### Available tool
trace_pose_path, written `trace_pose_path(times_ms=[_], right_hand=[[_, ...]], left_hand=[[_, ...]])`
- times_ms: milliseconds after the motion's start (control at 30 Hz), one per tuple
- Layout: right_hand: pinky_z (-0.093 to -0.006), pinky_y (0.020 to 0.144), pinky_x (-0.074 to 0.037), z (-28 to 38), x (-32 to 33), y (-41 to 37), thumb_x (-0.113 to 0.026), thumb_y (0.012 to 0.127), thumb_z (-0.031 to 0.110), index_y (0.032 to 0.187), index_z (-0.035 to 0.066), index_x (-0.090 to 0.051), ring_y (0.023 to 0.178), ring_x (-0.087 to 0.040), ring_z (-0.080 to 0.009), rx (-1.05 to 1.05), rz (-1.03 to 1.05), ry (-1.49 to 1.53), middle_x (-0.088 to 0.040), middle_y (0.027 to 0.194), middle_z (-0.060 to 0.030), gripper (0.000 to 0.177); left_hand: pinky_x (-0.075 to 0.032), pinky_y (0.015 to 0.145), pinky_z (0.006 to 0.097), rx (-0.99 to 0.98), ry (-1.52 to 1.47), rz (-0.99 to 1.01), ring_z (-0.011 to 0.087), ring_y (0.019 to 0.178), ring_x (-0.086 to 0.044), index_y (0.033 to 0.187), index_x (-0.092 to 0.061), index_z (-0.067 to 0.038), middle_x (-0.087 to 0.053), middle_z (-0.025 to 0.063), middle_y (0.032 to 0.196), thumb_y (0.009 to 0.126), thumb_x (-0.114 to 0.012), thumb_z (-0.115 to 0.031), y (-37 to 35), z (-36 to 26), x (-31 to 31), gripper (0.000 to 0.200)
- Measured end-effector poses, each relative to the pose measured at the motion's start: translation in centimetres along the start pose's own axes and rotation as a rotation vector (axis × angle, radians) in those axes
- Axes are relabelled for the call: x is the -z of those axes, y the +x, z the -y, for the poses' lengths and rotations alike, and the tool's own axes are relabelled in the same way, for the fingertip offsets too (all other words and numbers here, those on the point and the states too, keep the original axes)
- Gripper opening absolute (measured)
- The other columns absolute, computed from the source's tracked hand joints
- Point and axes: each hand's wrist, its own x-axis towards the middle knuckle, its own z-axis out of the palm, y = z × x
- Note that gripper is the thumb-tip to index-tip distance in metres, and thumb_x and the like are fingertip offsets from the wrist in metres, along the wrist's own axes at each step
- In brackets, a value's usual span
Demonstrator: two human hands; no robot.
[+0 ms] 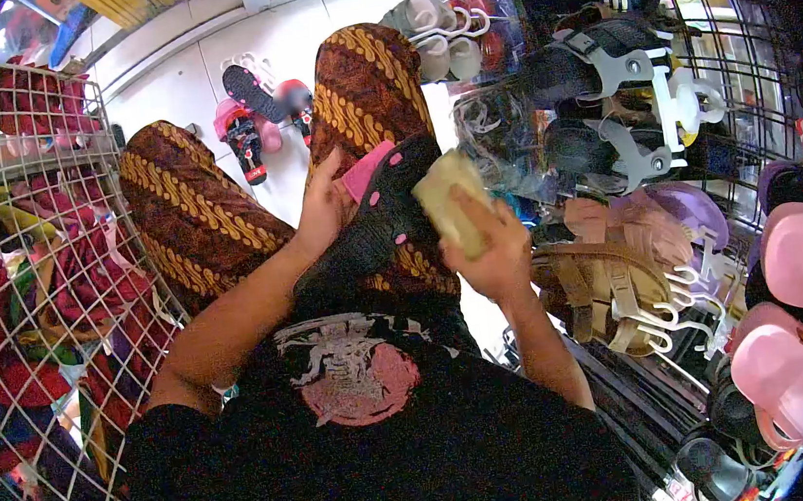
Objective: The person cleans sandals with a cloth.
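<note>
My left hand [324, 208] grips a sandal [371, 217] above my lap, its fingers at the pink strap. The black sole faces up and shows several small pink plugs. Against the toe side of the sole, or just beside it, is a pale yellow cloth or sponge [442, 192]; its exact kind is not clear. My right hand [491, 246] is closed on that yellow piece, slightly blurred, with fingers lying over it. Both patterned trouser legs [369, 83] are under and behind the sandal.
Several pink, black and red sandals [243, 140] lie on the white tiled floor [183, 83] ahead. A wire mesh rack [48, 332] with colourful goods stands close on my left. Sandals on white hangers [606, 146] crowd my right side, with pink sandals [776, 368] farther out.
</note>
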Motion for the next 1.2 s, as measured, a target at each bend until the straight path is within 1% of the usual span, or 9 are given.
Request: trace_pose_path(times_ms=[167,233,367,400,600,800,933,1100,1200], right_hand=[[-0.0381,0.069,-0.056,0.4,-0.4,-0.9,-0.077,0.066,0.026,0.128,0.029,-0.062,0.077,-0.064,-0.0342,-0.011,0.185,-0.138,-0.059,0.091,-0.0177,0.064],[-0.0383,0.068,-0.056,-1.9,-1.0,0.6,-0.074,0.068,0.019,0.130,0.026,-0.060,0.072,-0.063,-0.0311,-0.047,0.027,-0.101,-0.059,0.089,-0.0158,0.064],[-0.0310,0.051,-0.047,-2.4,1.0,2.2,-0.057,0.082,0.038,0.124,0.008,-0.055,0.060,-0.053,-0.0159,-0.812,0.116,1.144,-0.052,0.078,-0.0048,0.052],[-0.0260,0.045,-0.037,-7.8,-1.7,0.7,-0.047,0.086,0.048,0.119,0.007,-0.051,0.056,-0.044,-0.0125,-0.571,0.580,1.871,-0.050,0.078,-0.0050,0.053],[-0.0252,0.047,-0.033,-1.8,-0.9,0.0,-0.052,0.084,0.057,0.132,0.009,-0.038,0.058,-0.034,-0.0130,-0.702,0.656,2.382,-0.038,0.079,-0.0048,0.069],[-0.0257,0.046,-0.031,-1.3,-0.2,-0.1,-0.055,0.079,0.053,0.131,0.008,-0.040,0.056,-0.034,-0.0130,-0.762,0.686,2.326,-0.038,0.076,-0.0047,0.071],[-0.0260,0.043,-0.030,-0.4,0.8,-0.7,-0.057,0.076,0.043,0.124,0.004,-0.046,0.050,-0.033,-0.0124,-1.005,0.865,1.857,-0.042,0.071,-0.0031,0.063],[-0.0237,0.049,-0.044,0.8,2.2,2.2,-0.059,0.080,0.032,0.135,0.005,-0.045,0.060,-0.051,-0.0106,-0.733,0.128,1.106,-0.057,0.084,-0.0065,0.063],[-0.0301,0.083,-0.049,0.2,1.7,1.7,-0.064,0.082,0.018,0.136,0.004,-0.048,0.095,-0.061,-0.0214,-0.282,0.263,0.603,-0.062,0.114,-0.0127,0.058]], left_hand=[[-0.042,0.104,0.0410,0.004,0.056,0.064,0.0280,0.128,-0.049,0.145,-0.034,0.000,-0.048,0.0153,0.142,0.100,-0.032,-0.050,-0.4,-0.8,-1.7,0.067],[-0.042,0.104,0.0411,0.032,0.018,0.081,0.0278,0.129,-0.048,0.145,-0.034,0.000,-0.047,0.0148,0.142,0.099,-0.031,-0.050,-0.4,-0.5,-1.3,0.068],[-0.041,0.105,0.0414,0.010,-0.034,0.054,0.0286,0.129,-0.047,0.145,-0.034,0.000,-0.047,0.0139,0.143,0.099,-0.030,-0.051,0.4,0.1,-0.1,0.069],[-0.041,0.106,0.0414,0.011,-0.059,0.042,0.0290,0.128,-0.048,0.145,-0.034,0.000,-0.047,0.0139,0.143,0.099,-0.029,-0.051,0.1,0.2,-0.4,0.069],[-0.036,0.110,0.0387,0.111,-0.063,0.124,0.0270,0.129,-0.047,0.146,-0.031,0.000,-0.045,0.0140,0.144,0.100,-0.029,-0.050,-1.0,-1.3,-2.4,0.068],[-0.043,0.100,0.0318,-0.042,0.097,0.022,0.0217,0.128,-0.048,0.148,-0.029,-0.002,-0.046,0.0112,0.145,0.101,-0.028,-0.046,-0.3,-0.6,-1.5,0.064],[-0.046,0.092,0.0279,-0.038,0.113,0.040,0.0208,0.127,-0.049,0.147,-0.030,-0.002,-0.047,0.0109,0.144,0.101,-0.029,-0.045,-0.1,-0.6,-1.1,0.063],[-0.046,0.089,0.0265,-0.015,0.086,0.013,0.0207,0.124,-0.052,0.147,-0.031,-0.001,-0.048,0.0120,0.143,0.101,-0.028,-0.045,-0.7,-1.0,-2.5,0.063],[-0.044,0.094,0.0267,0.040,0.068,0.031,0.0200,0.126,-0.050,0.147,-0.031,-0.001,-0.049,0.0120,0.142,0.101,-0.027,-0.047,-0.6,-1.0,-2.0,0.066]])
